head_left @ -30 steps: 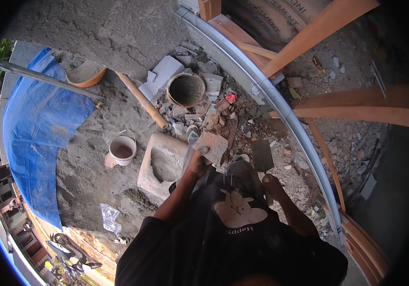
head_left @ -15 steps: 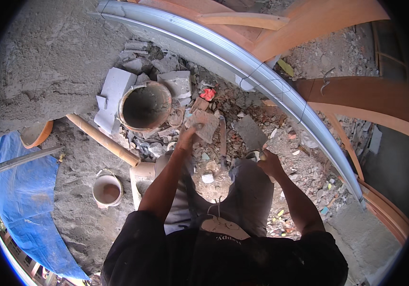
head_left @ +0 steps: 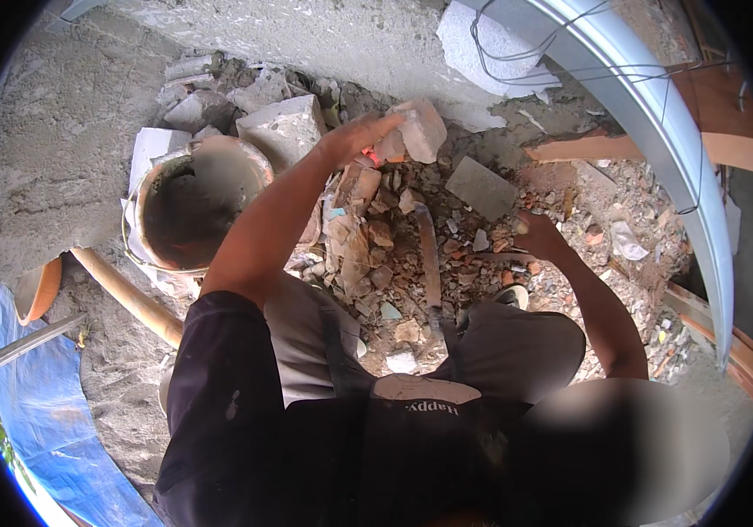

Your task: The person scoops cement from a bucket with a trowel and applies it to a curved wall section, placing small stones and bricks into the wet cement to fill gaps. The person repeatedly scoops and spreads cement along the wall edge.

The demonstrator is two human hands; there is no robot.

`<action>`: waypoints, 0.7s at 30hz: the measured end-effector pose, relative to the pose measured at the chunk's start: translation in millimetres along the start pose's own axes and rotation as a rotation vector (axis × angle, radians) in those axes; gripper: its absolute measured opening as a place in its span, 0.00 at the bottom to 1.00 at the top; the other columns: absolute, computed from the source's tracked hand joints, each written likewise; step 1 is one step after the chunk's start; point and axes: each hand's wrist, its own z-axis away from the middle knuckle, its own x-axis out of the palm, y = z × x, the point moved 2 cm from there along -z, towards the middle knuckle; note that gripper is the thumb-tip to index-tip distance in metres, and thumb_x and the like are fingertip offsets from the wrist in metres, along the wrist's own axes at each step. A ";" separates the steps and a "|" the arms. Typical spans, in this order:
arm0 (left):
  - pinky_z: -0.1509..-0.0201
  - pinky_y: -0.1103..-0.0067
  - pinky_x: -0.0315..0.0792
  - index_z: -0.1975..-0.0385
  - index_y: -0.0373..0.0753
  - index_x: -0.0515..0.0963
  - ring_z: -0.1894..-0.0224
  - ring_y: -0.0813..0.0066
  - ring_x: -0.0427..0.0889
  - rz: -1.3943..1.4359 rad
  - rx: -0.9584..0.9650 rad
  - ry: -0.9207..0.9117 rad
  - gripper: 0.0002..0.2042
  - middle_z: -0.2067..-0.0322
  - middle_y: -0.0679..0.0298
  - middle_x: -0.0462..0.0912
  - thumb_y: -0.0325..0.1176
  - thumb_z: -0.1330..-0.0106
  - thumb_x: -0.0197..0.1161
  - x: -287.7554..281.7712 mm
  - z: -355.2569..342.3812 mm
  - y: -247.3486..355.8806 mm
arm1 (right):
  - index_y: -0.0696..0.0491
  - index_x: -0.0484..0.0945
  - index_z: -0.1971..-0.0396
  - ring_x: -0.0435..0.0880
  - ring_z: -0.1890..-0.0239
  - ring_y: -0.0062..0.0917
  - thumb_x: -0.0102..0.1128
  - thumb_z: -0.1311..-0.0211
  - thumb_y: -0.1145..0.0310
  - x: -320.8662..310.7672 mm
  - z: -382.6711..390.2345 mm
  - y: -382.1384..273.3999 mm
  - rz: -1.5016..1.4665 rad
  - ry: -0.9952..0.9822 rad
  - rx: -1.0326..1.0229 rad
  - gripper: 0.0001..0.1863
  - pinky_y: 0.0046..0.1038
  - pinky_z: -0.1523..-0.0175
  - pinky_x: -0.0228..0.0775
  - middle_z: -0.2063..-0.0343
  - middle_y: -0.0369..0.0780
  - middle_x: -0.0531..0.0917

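My left hand (head_left: 360, 136) reaches forward, its fingers around a pale, rough brick piece (head_left: 422, 131) close to the foot of the wall. Motion blurs the edges of that piece. To the right, my right hand (head_left: 539, 235) grips the handle of a trowel (head_left: 482, 188). Its flat grey blade points away and to the left, over the rubble. Left of my left forearm stands a mortar bucket (head_left: 139, 211) with a dark grey inside; the forearm passes by its right side.
Broken brick and stone rubble (head_left: 376, 233) covers the ground between my knees and the wall. A long narrow bar (head_left: 429, 255) lies in it. Concrete blocks (head_left: 284, 127) sit behind the bucket. A metal channel (head_left: 648, 105) with loose wire curves along the right. Bamboo (head_left: 130, 294) and blue tarp (head_left: 51, 395) are at left.
My left hand has moved forward with the brick piece, toward the wall. My right hand and the trowel have shifted slightly forward and right. The whole view has moved closer to the wall.
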 end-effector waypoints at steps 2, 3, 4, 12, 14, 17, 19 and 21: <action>0.35 0.64 0.72 0.28 0.39 0.58 0.32 0.53 0.67 -0.744 0.074 0.178 0.46 0.35 0.48 0.69 0.63 0.39 0.64 -10.0 -11.2 13.3 | 0.58 0.74 0.41 0.85 0.58 0.45 0.68 0.49 0.63 14.0 -5.2 17.2 0.015 -0.003 0.056 0.33 0.39 0.52 0.76 0.61 0.55 0.84; 0.36 0.64 0.72 0.29 0.38 0.61 0.34 0.52 0.70 -0.906 0.131 0.226 0.45 0.37 0.46 0.70 0.63 0.39 0.65 -17.7 -7.0 21.2 | 0.59 0.73 0.40 0.85 0.58 0.46 0.68 0.49 0.63 19.5 -7.4 24.7 0.023 -0.004 0.081 0.34 0.39 0.51 0.76 0.61 0.55 0.84; 0.36 0.64 0.72 0.31 0.37 0.64 0.36 0.52 0.72 -1.074 0.189 0.288 0.44 0.38 0.45 0.72 0.62 0.39 0.66 -26.7 -2.7 33.6 | 0.60 0.72 0.39 0.84 0.56 0.46 0.68 0.50 0.62 24.3 -9.4 32.8 -0.028 0.013 0.050 0.36 0.39 0.48 0.75 0.59 0.56 0.84; 0.44 0.71 0.74 0.45 0.32 0.78 0.47 0.60 0.82 -0.606 0.369 0.503 0.26 0.51 0.47 0.83 0.44 0.36 0.67 -79.3 166.0 87.4 | 0.57 0.74 0.40 0.81 0.48 0.47 0.68 0.51 0.59 16.2 -22.3 6.1 0.213 -0.037 -0.053 0.36 0.40 0.44 0.74 0.51 0.56 0.81; 0.45 0.74 0.73 0.47 0.31 0.79 0.53 0.69 0.82 -0.487 0.620 0.679 0.20 0.54 0.54 0.84 0.37 0.34 0.65 -78.8 204.7 85.4 | 0.55 0.75 0.40 0.81 0.48 0.46 0.68 0.51 0.58 14.4 -20.8 1.0 0.258 -0.035 -0.064 0.35 0.40 0.44 0.73 0.50 0.55 0.81; 0.49 0.76 0.75 0.54 0.35 0.82 0.55 0.75 0.83 0.045 0.700 0.792 0.14 0.55 0.62 0.85 0.39 0.29 0.63 -75.2 234.5 55.1 | 0.51 0.76 0.41 0.80 0.45 0.46 0.68 0.50 0.58 34.7 -24.9 2.5 0.190 -0.027 -0.011 0.33 0.41 0.41 0.72 0.50 0.54 0.81; 0.52 0.78 0.74 0.55 0.35 0.82 0.58 0.78 0.82 0.056 0.722 0.764 0.13 0.57 0.63 0.85 0.37 0.29 0.63 -67.9 228.4 34.1 | 0.51 0.76 0.40 0.78 0.43 0.46 0.67 0.49 0.58 53.3 -32.9 5.6 0.096 -0.136 0.123 0.33 0.42 0.39 0.71 0.47 0.53 0.80; 0.54 0.79 0.74 0.54 0.34 0.82 0.60 0.80 0.81 -0.032 0.658 0.620 0.13 0.58 0.63 0.85 0.37 0.29 0.64 -54.1 210.1 27.8 | 0.52 0.74 0.39 0.78 0.42 0.46 0.68 0.48 0.57 86.1 -44.4 36.7 0.151 -0.098 0.090 0.34 0.42 0.39 0.70 0.45 0.53 0.79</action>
